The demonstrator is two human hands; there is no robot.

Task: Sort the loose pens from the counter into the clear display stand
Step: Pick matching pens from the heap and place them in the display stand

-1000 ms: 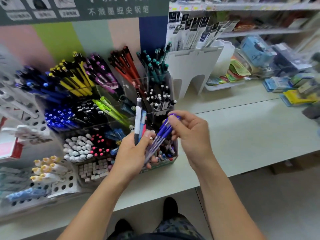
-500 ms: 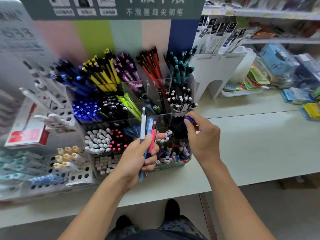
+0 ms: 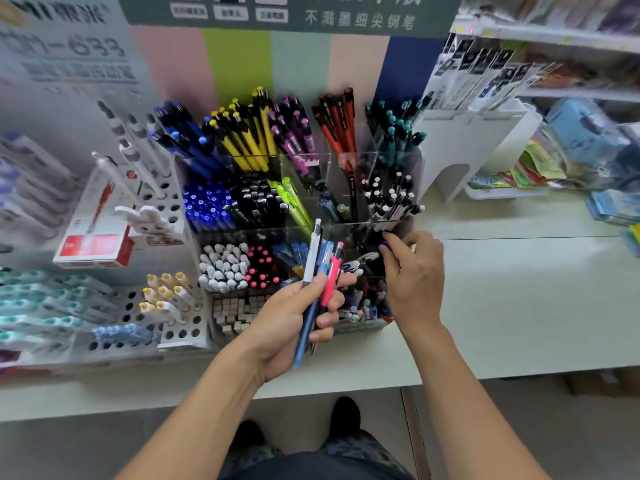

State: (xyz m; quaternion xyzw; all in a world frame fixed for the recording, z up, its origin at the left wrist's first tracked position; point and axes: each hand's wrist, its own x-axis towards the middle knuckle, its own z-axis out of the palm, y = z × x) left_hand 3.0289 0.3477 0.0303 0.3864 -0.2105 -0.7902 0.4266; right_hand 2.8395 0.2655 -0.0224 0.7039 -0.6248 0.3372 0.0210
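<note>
The left hand point(image 3: 294, 320) grips a small bunch of loose pens point(image 3: 320, 271), fingers curled round the barrels: a white-topped one, a blue one and a pink one stand up out of the fist, and the blue barrel pokes out below the palm. The bunch sits just in front of the clear display stand point(image 3: 349, 161), over the near edge of the pale surface point(image 3: 519, 306).

The right hand point(image 3: 414, 275) reaches into the stand's front right part, fingertips pinched on something small and blue point(image 3: 385, 244) at the rim of a compartment there; what it is exactly is too small to tell. That hand hides most of the compartment below it.

The stand rests on the surface toward its back left, tiered, with full compartments: dark blue, yellow, purple, red and teal pens point(image 3: 391, 133) in the back row, blue caps, black caps and lime pens in the middle, white and pink caps in front.

Left of the stand are white perforated holders point(image 3: 173, 327) with yellow-capped pens and a red and white box point(image 3: 93, 244). A white rack point(image 3: 474, 140) with packaged goods stands at the back right of the surface. Dark shoes point(image 3: 343, 415) show on the floor under the near edge.
</note>
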